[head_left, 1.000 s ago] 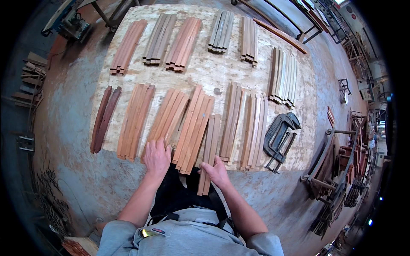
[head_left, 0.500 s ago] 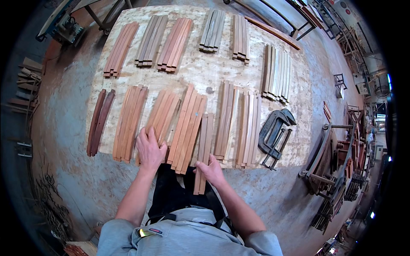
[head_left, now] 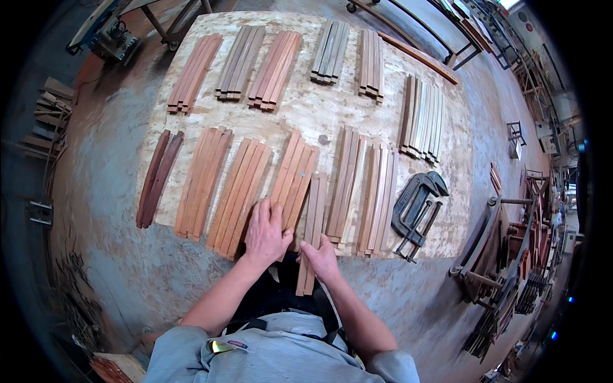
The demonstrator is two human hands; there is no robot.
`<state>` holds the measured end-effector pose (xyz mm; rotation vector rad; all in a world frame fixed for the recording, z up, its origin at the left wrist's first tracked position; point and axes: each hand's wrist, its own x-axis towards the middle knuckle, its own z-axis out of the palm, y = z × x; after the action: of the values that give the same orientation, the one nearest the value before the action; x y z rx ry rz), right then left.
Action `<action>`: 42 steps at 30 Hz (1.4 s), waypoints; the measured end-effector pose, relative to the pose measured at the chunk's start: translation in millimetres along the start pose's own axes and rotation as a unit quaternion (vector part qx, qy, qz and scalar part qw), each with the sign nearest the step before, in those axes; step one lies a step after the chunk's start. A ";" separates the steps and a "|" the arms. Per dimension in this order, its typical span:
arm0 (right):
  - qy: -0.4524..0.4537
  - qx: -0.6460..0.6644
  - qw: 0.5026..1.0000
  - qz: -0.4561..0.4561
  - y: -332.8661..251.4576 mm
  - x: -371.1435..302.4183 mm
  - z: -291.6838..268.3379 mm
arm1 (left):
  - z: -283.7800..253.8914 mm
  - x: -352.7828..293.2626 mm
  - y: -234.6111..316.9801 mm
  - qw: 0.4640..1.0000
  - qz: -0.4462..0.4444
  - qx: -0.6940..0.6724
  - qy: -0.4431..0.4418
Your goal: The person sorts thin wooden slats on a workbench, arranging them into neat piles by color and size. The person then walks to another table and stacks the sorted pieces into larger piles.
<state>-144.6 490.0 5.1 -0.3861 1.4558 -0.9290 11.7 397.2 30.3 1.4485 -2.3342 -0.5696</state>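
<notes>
My left hand (head_left: 265,233) lies over the near end of a bundle of reddish-brown wooden strips (head_left: 295,172). Its fingers rest across the strips and the thumb is at their right side, in a grip. Just to the right, my right hand (head_left: 320,260) is closed around a pair of greyer brown wooden strips (head_left: 314,204). Their near ends stick out past the table edge, over my lap. Another orange-brown bundle (head_left: 239,198) lies left of my left hand, and brown strips (head_left: 347,182) lie beyond my right hand.
Bundles of strips in various wood tones, such as a pink-red one (head_left: 274,70), line the far side of the worn table (head_left: 204,118). Two dark strips (head_left: 158,179) lie at the left. A large metal C-clamp (head_left: 415,214) sits near the right edge. Racks (head_left: 504,255) stand beyond it.
My left hand has moved right, from the orange-brown bundle to the reddish-brown one beside it. The right hand keeps its grip on the brown pair. The view has shifted slightly.
</notes>
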 end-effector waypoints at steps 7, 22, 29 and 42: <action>0.027 -0.022 0.999 -0.038 -44.1 -37.0 10.6 | 13.2 -2.5 2.2 0.999 -0.035 0.017 -0.005; 0.024 0.101 0.994 -0.040 -45.8 -50.8 -21.6 | 11.1 -68.4 -4.8 0.999 0.006 0.039 -0.009; 0.048 0.101 0.994 -0.018 -46.2 -58.8 -23.0 | 31.4 -74.3 -14.1 0.998 0.021 0.041 0.040; 0.000 0.156 0.988 -0.001 -42.5 -66.4 -28.2 | 22.6 -53.5 5.6 0.994 -0.040 0.099 0.007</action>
<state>-174.7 520.9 76.8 -0.1560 1.2830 -1.1387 19.4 451.2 9.8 1.6322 -2.3880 -0.3554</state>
